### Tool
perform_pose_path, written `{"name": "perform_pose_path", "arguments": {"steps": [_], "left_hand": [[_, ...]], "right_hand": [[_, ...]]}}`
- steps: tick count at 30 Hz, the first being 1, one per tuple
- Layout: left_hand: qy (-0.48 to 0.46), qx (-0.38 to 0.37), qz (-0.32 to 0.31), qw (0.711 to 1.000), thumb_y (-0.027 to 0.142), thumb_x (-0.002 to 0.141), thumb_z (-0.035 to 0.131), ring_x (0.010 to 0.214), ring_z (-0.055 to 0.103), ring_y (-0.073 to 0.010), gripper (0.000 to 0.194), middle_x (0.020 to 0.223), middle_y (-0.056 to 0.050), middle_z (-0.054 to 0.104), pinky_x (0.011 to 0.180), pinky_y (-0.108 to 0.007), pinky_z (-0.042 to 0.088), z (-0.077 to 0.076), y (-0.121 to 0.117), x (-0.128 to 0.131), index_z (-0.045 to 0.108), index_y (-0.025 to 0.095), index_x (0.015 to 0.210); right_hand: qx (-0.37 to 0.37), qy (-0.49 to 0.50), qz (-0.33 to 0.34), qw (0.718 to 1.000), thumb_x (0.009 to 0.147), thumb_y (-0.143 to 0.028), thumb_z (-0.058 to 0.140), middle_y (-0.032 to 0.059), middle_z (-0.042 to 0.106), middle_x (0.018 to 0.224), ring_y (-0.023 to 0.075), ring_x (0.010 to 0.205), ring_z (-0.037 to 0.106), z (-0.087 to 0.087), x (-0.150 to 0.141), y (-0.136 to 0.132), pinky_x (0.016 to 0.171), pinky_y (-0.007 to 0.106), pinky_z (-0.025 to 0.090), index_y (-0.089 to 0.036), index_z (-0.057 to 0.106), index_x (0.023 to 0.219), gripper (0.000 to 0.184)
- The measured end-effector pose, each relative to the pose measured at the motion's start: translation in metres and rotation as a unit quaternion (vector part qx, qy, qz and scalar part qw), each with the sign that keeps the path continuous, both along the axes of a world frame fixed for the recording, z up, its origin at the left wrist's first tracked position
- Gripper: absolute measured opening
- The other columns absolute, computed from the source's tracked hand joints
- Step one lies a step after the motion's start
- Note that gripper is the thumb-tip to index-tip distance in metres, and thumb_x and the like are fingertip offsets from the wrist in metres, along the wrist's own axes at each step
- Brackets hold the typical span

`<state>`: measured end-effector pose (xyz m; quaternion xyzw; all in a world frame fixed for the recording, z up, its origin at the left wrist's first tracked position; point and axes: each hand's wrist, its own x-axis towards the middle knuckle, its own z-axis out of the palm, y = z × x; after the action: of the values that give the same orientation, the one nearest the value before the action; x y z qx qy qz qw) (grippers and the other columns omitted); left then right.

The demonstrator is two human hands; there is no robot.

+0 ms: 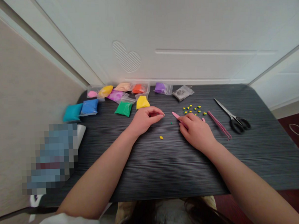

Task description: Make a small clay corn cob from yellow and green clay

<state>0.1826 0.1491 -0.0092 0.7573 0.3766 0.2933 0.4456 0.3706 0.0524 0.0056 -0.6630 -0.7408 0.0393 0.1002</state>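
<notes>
My left hand [145,120] hovers low over the dark table, thumb and forefinger pinched together; whatever may sit between the tips is too small to make out. My right hand [198,131] is closed round a pink plastic clay knife [175,114], its blade pointing toward my left hand. Between the hands lies a tiny green clay bit [171,123]. A small yellow clay piece [161,137] rests nearer to me. Just beyond my right fingers are several little yellow-and-green clay pieces [190,112], some partly hidden by the hand.
Pink tweezers [219,125] and black-handled scissors [234,118] lie at the right. Along the back left are bags of coloured clay, among them green [124,108], yellow [142,102], blue [89,107] and purple [160,88]. A grey bag [183,93] lies near the white panel.
</notes>
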Motion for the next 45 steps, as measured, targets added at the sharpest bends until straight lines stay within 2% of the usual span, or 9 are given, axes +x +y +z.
{"name": "perform_pose_path", "arguments": {"steps": [4,11,15,19,23,26,32,39,45], "left_hand": [[-0.030,-0.009,0.015,0.999,0.032,0.071,0.058,0.069,0.057,-0.0133,0.020,0.078,-0.003,0.064,0.063,-0.027,0.045,-0.003,0.002,-0.001,0.062,0.015,0.082],[-0.064,-0.054,0.006,0.997,0.032,0.070,0.060,0.078,0.059,-0.0144,0.030,0.087,-0.005,0.065,0.072,-0.028,0.045,-0.002,0.001,0.000,0.061,0.016,0.095],[-0.084,-0.082,-0.004,0.993,0.031,0.068,0.062,0.077,0.059,-0.0138,0.040,0.083,-0.005,0.065,0.075,-0.027,0.043,0.000,0.000,0.002,0.056,0.016,0.104],[-0.081,-0.099,-0.012,0.992,0.030,0.068,0.062,0.078,0.059,-0.0148,0.047,0.083,-0.005,0.067,0.077,-0.028,0.043,0.001,-0.004,0.001,0.051,0.017,0.112],[-0.071,-0.104,-0.020,0.992,0.029,0.070,0.059,0.077,0.059,-0.0145,0.048,0.086,-0.005,0.067,0.076,-0.028,0.042,0.003,-0.013,-0.007,0.049,0.018,0.116],[-0.063,-0.101,-0.009,0.993,0.029,0.071,0.058,0.077,0.059,-0.0147,0.049,0.086,-0.004,0.067,0.076,-0.028,0.042,0.005,-0.020,-0.013,0.047,0.019,0.118],[-0.024,-0.085,-0.014,0.996,0.027,0.073,0.055,0.070,0.056,-0.0131,0.046,0.086,-0.003,0.067,0.067,-0.024,0.041,0.005,-0.024,-0.015,0.048,0.020,0.118],[0.001,-0.068,-0.010,0.998,0.026,0.074,0.054,0.068,0.055,-0.0124,0.043,0.087,-0.002,0.067,0.065,-0.024,0.040,0.004,-0.022,-0.016,0.050,0.022,0.117],[0.014,-0.063,-0.017,0.998,0.024,0.074,0.053,0.072,0.057,-0.0130,0.042,0.088,-0.002,0.067,0.067,-0.024,0.041,0.004,-0.022,-0.015,0.050,0.021,0.116]], "right_hand": [[0.005,0.003,0.002,1.000,0.086,-0.026,0.035,0.0051,0.056,0.098,0.0185,0.089,0.053,0.000,0.001,0.000,0.071,0.029,0.040,-0.023,0.053,0.106,0.027],[0.039,0.039,0.007,0.998,0.085,-0.027,0.038,0.0047,0.056,0.095,0.0186,0.089,0.052,0.000,0.001,-0.001,0.073,0.029,0.041,-0.022,0.053,0.107,0.027],[0.079,0.101,0.017,0.992,0.085,-0.026,0.039,0.0043,0.057,0.095,0.0173,0.090,0.052,0.002,0.000,0.000,0.076,0.029,0.041,-0.023,0.056,0.104,0.025],[0.099,0.182,0.060,0.976,0.084,-0.023,0.043,0.0053,0.057,0.095,0.0163,0.092,0.052,0.007,-0.011,0.005,0.081,0.028,0.041,-0.021,0.058,0.098,0.021],[0.108,0.254,0.102,0.956,0.083,-0.021,0.045,0.0036,0.058,0.090,0.0139,0.086,0.053,0.015,-0.029,0.013,0.077,0.026,0.043,-0.020,0.059,0.094,0.018],[0.108,0.282,0.108,0.947,0.082,-0.019,0.046,0.0026,0.059,0.087,0.0133,0.084,0.054,0.012,-0.038,0.015,0.075,0.026,0.044,-0.021,0.059,0.092,0.017],[0.111,0.242,0.105,0.958,0.082,-0.021,0.048,0.0016,0.061,0.088,0.0145,0.084,0.055,-0.005,-0.037,0.012,0.096,0.036,0.034,-0.022,0.058,0.094,0.016],[0.112,0.190,0.112,0.969,0.081,-0.023,0.048,0.0012,0.063,0.092,0.0165,0.088,0.055,-0.006,-0.036,0.014,0.093,0.037,0.036,-0.022,0.056,0.095,0.016],[0.112,0.171,0.101,0.974,0.081,-0.023,0.048,0.0019,0.063,0.086,0.0170,0.088,0.056,-0.008,-0.036,0.014,0.087,0.035,0.038,-0.021,0.057,0.092,0.015]]}}
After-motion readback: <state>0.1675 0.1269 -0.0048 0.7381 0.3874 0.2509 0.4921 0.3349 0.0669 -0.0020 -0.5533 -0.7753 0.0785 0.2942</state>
